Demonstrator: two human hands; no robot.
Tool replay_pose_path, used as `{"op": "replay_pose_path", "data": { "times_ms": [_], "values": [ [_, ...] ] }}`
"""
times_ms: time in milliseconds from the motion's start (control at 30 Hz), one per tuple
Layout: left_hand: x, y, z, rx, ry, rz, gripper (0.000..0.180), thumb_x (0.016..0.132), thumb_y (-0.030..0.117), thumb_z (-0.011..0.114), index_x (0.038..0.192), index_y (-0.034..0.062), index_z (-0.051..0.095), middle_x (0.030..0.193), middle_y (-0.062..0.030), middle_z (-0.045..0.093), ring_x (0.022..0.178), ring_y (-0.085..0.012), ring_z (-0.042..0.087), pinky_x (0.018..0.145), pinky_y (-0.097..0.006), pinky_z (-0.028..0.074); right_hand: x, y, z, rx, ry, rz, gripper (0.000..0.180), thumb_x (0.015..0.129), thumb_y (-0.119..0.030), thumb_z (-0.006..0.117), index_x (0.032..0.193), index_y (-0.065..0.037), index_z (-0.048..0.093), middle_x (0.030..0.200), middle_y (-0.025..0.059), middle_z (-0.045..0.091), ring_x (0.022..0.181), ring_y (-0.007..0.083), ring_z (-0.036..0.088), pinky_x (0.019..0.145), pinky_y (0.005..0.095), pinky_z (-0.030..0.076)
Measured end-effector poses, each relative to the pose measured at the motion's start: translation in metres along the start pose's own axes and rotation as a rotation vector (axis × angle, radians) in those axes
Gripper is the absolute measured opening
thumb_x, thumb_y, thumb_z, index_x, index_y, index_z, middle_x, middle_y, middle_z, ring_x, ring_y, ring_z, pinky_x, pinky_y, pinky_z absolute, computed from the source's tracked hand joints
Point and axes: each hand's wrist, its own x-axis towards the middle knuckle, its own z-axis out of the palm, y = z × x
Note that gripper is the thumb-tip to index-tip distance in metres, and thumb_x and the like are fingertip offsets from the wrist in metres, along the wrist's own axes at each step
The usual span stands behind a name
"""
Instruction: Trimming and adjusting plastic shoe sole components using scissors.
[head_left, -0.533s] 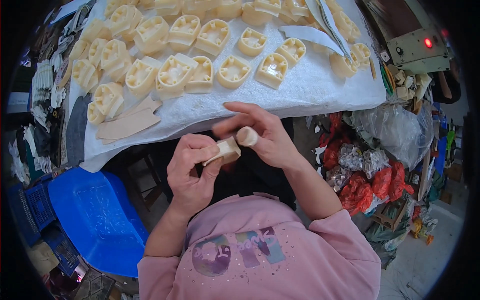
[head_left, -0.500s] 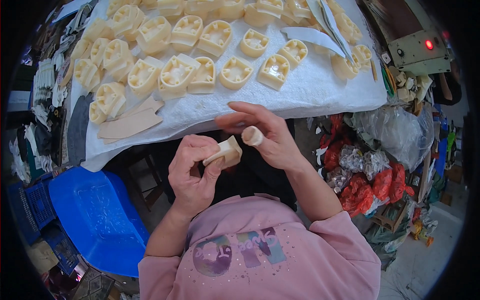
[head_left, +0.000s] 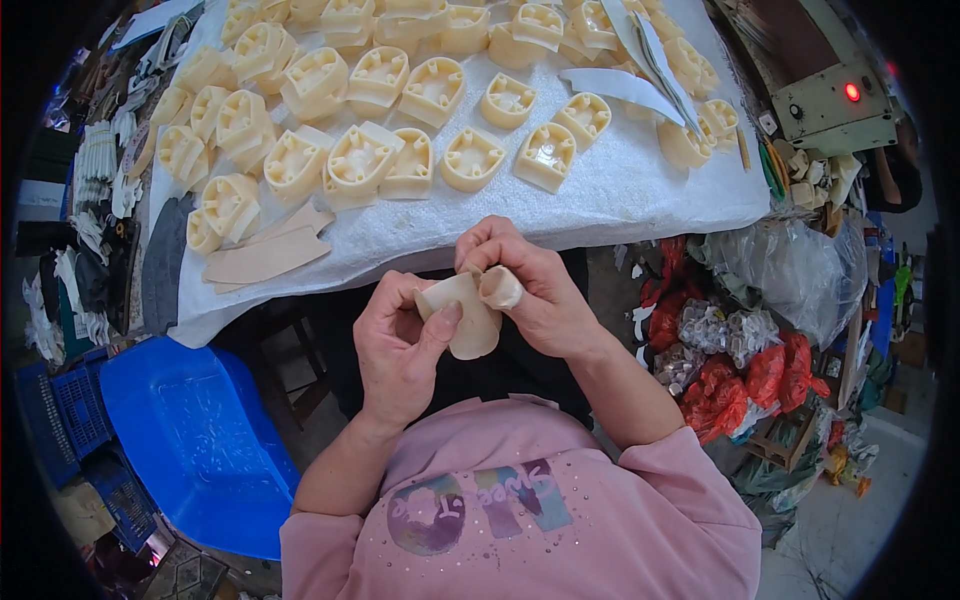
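In front of my chest, my left hand [head_left: 398,340] is closed round a cream shoe heel [head_left: 462,318], its thumb pressed on the curved side. My right hand [head_left: 530,285] pinches the upper right edge of the same heel, where a thin beige strip seems to stand out. A whitish cover [head_left: 500,288] wraps the right thumb. Beyond my hands, several cream plastic heels [head_left: 473,160] lie hollow side up on the white-covered table [head_left: 600,210]. Flat beige cut pieces [head_left: 265,258] rest near its left front corner.
A blue basin [head_left: 190,440] stands low at the left, beside blue crates [head_left: 80,405]. White and grey sheets [head_left: 625,90] lie across heels at the back right. A machine box with a red light [head_left: 840,105] is at far right, above red plastic bags [head_left: 735,385].
My right hand has come in and closed on the heel, having been apart with its fingers stretched. The heel has turned in my left hand, so its broad curved side shows.
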Motion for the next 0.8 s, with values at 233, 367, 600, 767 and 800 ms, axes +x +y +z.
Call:
{"op": "replay_pose_path", "data": {
  "times_ms": [233, 367, 600, 767, 800],
  "values": [
    [-0.005, 0.001, 0.002, 0.071, -0.03, 0.038, 0.025, 0.087, 0.02, 0.067, 0.098, 0.0001, 0.057, 0.096, -0.0067, 0.059, 0.088, -0.0095, 0.055, 0.077, -0.024, 0.046, -0.003, -0.004, -0.004, -0.6, 0.032, -0.259, 0.021, 0.087, -0.025, 0.062, 0.094, -0.006, 0.058, 0.097, 0.0047, 0.05, 0.095, 0.0182, 0.047, 0.086, 0.03, 0.039],
    [0.004, 0.003, -0.003, 0.183, -0.013, 0.148, 0.022, 0.085, 0.022, 0.068, 0.098, 0.0055, 0.063, 0.102, -0.01, 0.059, 0.095, -0.0173, 0.055, 0.08, -0.029, 0.046, -0.006, -0.003, -0.014, 0.131, 0.087, -0.078, 0.042, 0.085, -0.02, 0.066, 0.12, -0.002, 0.053, 0.113, 0.0078, 0.05, 0.103, 0.0162, 0.05, 0.086, 0.0293, 0.042],
    [0.0, -0.001, -0.011, 0.752, -0.059, 0.749, 0.022, 0.071, 0.02, 0.076, 0.092, 0.0156, 0.073, 0.118, -0.0104, 0.054, 0.115, -0.032, 0.043, 0.088, -0.038, 0.039, -0.005, -0.015, -0.022, 0.283, -0.161, 0.289, 0.06, 0.074, -0.007, 0.077, 0.125, 0.002, 0.048, 0.121, 0.0152, 0.056, 0.113, 0.0223, 0.055, 0.098, 0.0357, 0.044],
    [0.0, 0.0, -0.01, 0.319, -0.123, 0.34, 0.053, 0.088, 0.047, 0.055, 0.121, 0.0052, 0.051, 0.131, -0.0155, 0.045, 0.119, -0.0314, 0.041, 0.096, -0.041, 0.036, -0.001, -0.016, -0.028, -0.275, -0.115, -0.139, 0.062, 0.072, -0.003, 0.076, 0.126, -0.001, 0.048, 0.12, 0.0162, 0.057, 0.113, 0.0243, 0.056, 0.097, 0.0366, 0.045],
    [0.004, 0.0, -0.009, 0.122, -0.185, 0.173, 0.061, 0.091, 0.046, 0.048, 0.133, 0.0033, 0.035, 0.132, -0.0183, 0.043, 0.12, -0.0318, 0.044, 0.098, -0.042, 0.036, -0.003, -0.013, -0.024, -0.24, -0.103, -0.187, 0.063, 0.071, -0.003, 0.077, 0.126, -0.003, 0.048, 0.12, 0.0172, 0.058, 0.109, 0.0245, 0.058, 0.093, 0.0355, 0.047]
  ]
}}
